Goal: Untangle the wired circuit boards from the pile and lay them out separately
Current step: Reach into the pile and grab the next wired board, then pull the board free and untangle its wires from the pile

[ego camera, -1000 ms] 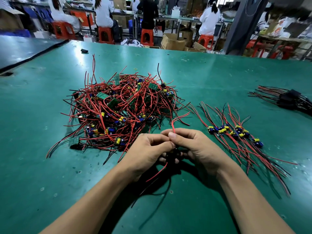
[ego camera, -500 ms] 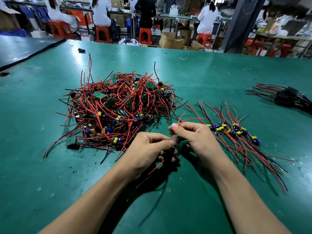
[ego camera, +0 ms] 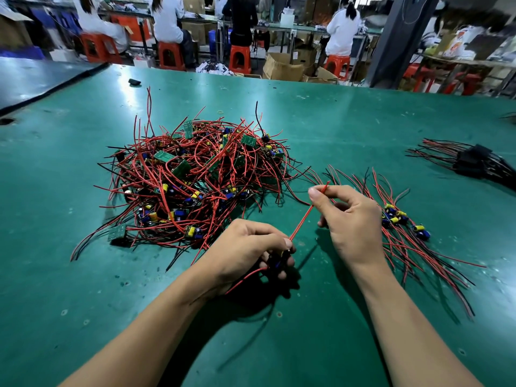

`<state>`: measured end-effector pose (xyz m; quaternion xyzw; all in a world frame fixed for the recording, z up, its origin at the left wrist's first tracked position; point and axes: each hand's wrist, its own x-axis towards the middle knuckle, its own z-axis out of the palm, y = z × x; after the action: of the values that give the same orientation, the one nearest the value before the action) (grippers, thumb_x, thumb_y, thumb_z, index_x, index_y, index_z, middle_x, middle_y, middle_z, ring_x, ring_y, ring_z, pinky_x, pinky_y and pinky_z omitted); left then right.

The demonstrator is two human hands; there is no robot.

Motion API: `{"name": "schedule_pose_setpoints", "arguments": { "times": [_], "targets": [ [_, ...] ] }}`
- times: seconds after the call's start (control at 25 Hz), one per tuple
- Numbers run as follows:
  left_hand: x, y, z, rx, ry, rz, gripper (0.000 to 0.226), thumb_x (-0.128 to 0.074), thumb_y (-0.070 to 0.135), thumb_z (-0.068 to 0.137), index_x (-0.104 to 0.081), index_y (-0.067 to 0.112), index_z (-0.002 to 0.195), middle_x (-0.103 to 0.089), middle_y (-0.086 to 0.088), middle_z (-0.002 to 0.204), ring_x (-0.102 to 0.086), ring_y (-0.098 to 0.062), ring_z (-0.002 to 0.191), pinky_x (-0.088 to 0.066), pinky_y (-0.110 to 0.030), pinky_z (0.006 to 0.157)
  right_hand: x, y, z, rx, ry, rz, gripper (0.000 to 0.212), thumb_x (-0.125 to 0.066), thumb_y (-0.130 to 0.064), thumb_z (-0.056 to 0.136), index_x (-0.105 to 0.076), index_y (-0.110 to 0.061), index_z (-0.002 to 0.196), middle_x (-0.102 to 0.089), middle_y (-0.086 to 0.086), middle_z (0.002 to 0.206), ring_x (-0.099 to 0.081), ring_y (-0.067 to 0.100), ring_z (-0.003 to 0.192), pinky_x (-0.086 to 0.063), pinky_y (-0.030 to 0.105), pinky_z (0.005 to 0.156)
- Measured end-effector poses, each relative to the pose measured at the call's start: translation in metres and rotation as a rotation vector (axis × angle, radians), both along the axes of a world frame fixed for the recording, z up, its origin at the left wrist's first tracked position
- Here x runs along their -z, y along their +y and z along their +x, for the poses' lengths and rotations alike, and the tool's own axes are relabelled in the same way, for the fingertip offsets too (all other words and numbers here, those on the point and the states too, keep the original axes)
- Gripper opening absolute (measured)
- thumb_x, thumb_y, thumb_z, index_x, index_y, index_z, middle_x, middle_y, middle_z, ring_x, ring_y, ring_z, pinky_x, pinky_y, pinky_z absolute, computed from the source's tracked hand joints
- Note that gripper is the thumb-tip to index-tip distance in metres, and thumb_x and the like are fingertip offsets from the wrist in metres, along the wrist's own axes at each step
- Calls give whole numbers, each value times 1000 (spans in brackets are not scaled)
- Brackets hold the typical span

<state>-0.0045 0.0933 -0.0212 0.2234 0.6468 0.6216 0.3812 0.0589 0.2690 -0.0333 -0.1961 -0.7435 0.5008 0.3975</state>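
A tangled pile [ego camera: 192,180] of small green circuit boards with red and black wires lies on the green table [ego camera: 349,121], left of centre. To the right, several separated boards [ego camera: 402,219] lie in a row with their wires fanned out. My left hand [ego camera: 245,252] is closed around one small board [ego camera: 277,261], mostly hidden in the fingers, just in front of the pile. A red wire [ego camera: 303,219] runs from that board up to my right hand [ego camera: 349,219], which pinches it near its end between thumb and forefinger.
A bundle of black parts with wires [ego camera: 472,163] lies at the far right. A small black object [ego camera: 135,81] sits near the far left edge of the table. Seated people on orange stools and cardboard boxes [ego camera: 282,67] fill the space beyond the table.
My right hand has slid up and to the right along the red wire, pulling it straight. My left hand has stayed in place, holding the board.
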Motion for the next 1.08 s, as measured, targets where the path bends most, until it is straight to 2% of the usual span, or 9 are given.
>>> {"name": "schedule_pose_setpoints", "arguments": {
  "times": [0.12, 0.2, 0.28, 0.44, 0.56, 0.68, 0.84, 0.96, 1.08],
  "targets": [
    [1, -1, 2, -8, 17, -18, 13, -63, 0, 85, -72, -2, 75, -70, -17, 67, -63, -25, 50, -43, -34, 66, -1, 1, 1, -71, -21, -51, 18, -73, -31, 91, -76, -14, 88, -72, 3, 74, -55, 9, 49, -48, 22, 52],
    [3, 1, 4, -69, -10, 24, 12, -63, 0, 88, -71, -2, 79, -71, -17, 69, -65, -23, 51, -46, -24, 56, -1, -5, 0, -248, -71, -348, 40, -75, -46, 81, -75, -13, 102, -75, 5, 90, -57, 10, 57, -50, 24, 54],
    [5, 3, 5, -142, -16, 84, 11, -62, 0, 91, -71, -3, 87, -71, -14, 68, -66, -17, 50, -46, -17, 46, 2, -14, 0, -455, -248, -500, 55, -77, -49, 74, -72, -11, 113, -74, 5, 92, -59, 12, 63, -50, 26, 57],
    [8, 3, 4, -197, 53, 103, 15, -58, -3, 91, -72, -8, 87, -70, -11, 63, -64, -13, 46, -44, -14, 43, 4, -28, 2, -672, -338, -488, 26, -66, -29, 95, -77, -6, 101, -72, 12, 79, -63, 15, 59, -51, 23, 54],
    [6, 1, -1, -165, 25, 78, 14, -62, -1, 90, -74, -4, 83, -72, -18, 70, -67, -22, 52, -51, -21, 49, 2, -25, 2, -580, -299, -480, 24, -69, -31, 93, -78, -9, 93, -69, 14, 72, -60, 20, 54, -52, 27, 52],
    [5, 1, -1, -75, -32, 65, 13, -63, 0, 89, -74, -1, 82, -71, -19, 71, -65, -25, 54, -52, -32, 65, 2, -17, 0, -359, -263, -437, 25, -73, -36, 89, -79, -12, 87, -56, 9, 61, -46, 17, 46, -37, 22, 46],
    [3, 2, 3, 15, -27, 33, 11, -64, 2, 89, -72, -2, 84, -70, -18, 71, -64, -26, 55, -44, -42, 74, 0, -2, -2, -161, -142, -484, 23, -72, -29, 92, -77, -8, 84, -59, 13, 71, -43, 9, 43, -29, 19, 43],
    [1, 2, 4, 17, -24, 16, 12, -64, 3, 89, -74, 1, 82, -71, -18, 72, -64, -25, 55, -37, -48, 78, 0, -1, -4, -104, -73, -532, 27, -74, -27, 89, -71, -1, 82, -52, 5, 56, -40, 8, 39, -26, 17, 41],
    [0, 1, 3, 16, -31, 19, 13, -64, 4, 89, -74, 2, 81, -71, -19, 72, -65, -25, 54, -36, -49, 78, -5, 0, -5, -126, 19, -678, 22, -73, -23, 90, -67, -7, 77, -58, -1, 59, -38, 7, 37, -30, 19, 39]
  ]
}}
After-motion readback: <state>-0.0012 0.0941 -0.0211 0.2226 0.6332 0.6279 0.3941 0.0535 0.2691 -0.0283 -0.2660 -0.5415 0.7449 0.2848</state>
